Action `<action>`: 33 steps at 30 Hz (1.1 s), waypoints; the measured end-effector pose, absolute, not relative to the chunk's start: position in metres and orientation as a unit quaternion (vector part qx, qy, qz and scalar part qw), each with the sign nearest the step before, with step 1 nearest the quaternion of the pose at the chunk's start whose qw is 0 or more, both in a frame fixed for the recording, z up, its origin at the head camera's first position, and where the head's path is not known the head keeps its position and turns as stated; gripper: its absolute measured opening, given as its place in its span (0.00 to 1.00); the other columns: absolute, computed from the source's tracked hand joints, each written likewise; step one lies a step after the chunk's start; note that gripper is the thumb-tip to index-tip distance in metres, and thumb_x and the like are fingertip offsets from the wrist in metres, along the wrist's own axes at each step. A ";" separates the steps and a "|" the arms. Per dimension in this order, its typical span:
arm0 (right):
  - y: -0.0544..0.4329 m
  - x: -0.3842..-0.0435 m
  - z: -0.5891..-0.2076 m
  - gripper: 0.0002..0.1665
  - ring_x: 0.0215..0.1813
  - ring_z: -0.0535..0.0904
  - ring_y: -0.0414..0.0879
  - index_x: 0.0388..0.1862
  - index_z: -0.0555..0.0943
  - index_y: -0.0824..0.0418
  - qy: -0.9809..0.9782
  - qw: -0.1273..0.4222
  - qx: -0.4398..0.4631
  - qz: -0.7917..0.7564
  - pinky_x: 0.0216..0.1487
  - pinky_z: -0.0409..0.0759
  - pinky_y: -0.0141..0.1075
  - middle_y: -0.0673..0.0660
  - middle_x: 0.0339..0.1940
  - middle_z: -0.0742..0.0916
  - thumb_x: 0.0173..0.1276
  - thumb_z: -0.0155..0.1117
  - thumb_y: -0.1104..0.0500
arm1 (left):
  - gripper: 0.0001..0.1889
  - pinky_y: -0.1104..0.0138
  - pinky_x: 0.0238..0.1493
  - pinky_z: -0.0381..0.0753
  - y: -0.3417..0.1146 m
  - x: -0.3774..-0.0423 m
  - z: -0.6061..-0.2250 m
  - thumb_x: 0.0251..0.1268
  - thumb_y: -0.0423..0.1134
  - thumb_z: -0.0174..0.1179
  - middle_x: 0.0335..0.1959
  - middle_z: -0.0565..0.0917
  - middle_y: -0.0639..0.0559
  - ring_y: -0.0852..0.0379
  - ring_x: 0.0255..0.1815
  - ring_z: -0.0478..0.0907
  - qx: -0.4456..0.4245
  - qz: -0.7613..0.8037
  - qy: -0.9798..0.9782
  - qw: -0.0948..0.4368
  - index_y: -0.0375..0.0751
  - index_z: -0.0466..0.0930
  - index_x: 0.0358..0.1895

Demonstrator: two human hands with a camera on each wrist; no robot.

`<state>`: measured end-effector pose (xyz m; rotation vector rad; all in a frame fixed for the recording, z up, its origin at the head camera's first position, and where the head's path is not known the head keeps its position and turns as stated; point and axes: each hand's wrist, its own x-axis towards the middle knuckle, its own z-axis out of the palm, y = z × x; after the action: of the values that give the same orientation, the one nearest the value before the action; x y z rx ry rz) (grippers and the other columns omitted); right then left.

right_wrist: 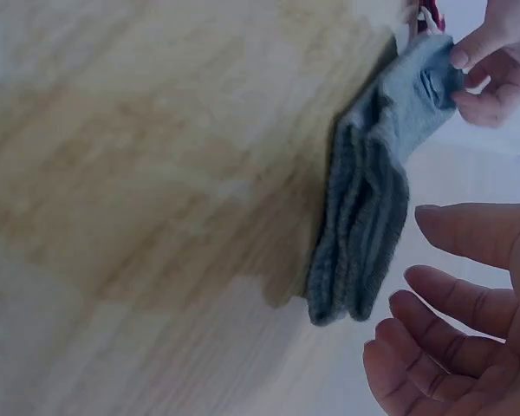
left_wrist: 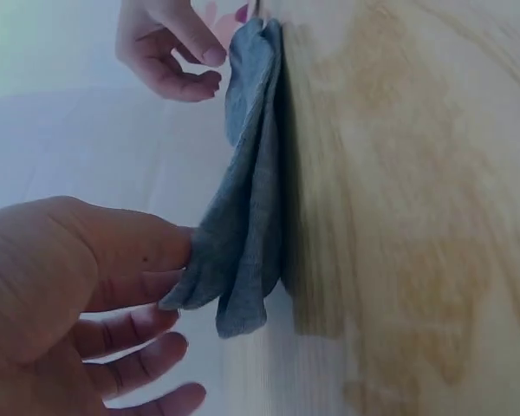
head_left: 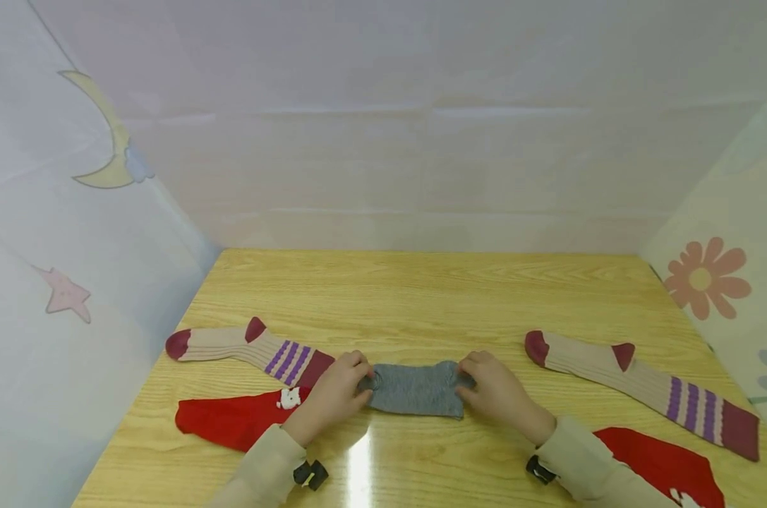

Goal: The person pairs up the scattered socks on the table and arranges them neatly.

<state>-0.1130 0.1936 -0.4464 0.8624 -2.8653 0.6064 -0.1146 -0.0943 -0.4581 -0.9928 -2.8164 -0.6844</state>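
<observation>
Pinching gry sock (head_left: 415, 389) w/ L hand (head_left: 335, 391), R hand (head_left: 499, 391) nr.

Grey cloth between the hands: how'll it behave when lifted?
The grey cloth is probably floppy: its layers splay at the end the left hand pinches. Likely light, as the fabric looks thin. Rolling seems unlikely, since it lies mostly flat on the table.

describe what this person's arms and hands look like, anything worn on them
The left hand and right hand are bare, without gloves. Pale beige long sleeves, left sleeve and right sleeve, cover the forearms. A small black device shows at each wrist: the left device bears a yellowish mark; the right device is partly hidden.
</observation>
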 end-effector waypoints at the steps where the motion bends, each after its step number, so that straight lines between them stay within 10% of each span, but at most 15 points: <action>1: 0.193 -0.112 -0.447 0.12 0.35 0.75 0.45 0.31 0.80 0.63 -0.937 0.045 0.287 0.194 0.35 0.75 0.37 0.52 0.30 0.79 0.48 0.72 0.62 | 0.09 0.68 0.36 0.71 -0.093 -0.114 -0.459 0.49 0.37 0.67 0.36 0.72 0.53 0.58 0.35 0.68 -0.318 -0.208 -0.924 0.039 0.40 0.80 0.34; 11: 0.191 -0.106 -0.451 0.16 0.37 0.75 0.49 0.36 0.81 0.66 -0.947 -0.004 0.273 0.167 0.35 0.76 0.40 0.56 0.35 0.80 0.51 0.71 0.58 | 0.20 0.60 0.43 0.69 -0.087 -0.107 -0.454 0.47 0.50 0.68 0.41 0.74 0.51 0.53 0.43 0.68 -0.294 -0.080 -0.952 -0.016 0.41 0.82 0.40; 33: 0.195 -0.107 -0.457 0.23 0.37 0.77 0.50 0.39 0.81 0.65 -0.945 0.021 0.289 0.149 0.31 0.76 0.39 0.56 0.37 0.80 0.48 0.72 0.50 | 0.16 0.63 0.31 0.75 -0.084 -0.106 -0.461 0.46 0.44 0.69 0.34 0.76 0.50 0.53 0.35 0.73 -0.251 -0.119 -0.961 -0.014 0.43 0.83 0.39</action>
<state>-0.1070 0.1954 -0.4570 0.8962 -2.9319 0.4612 -0.1059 -0.0840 -0.4608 -0.7952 -3.0448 -0.3757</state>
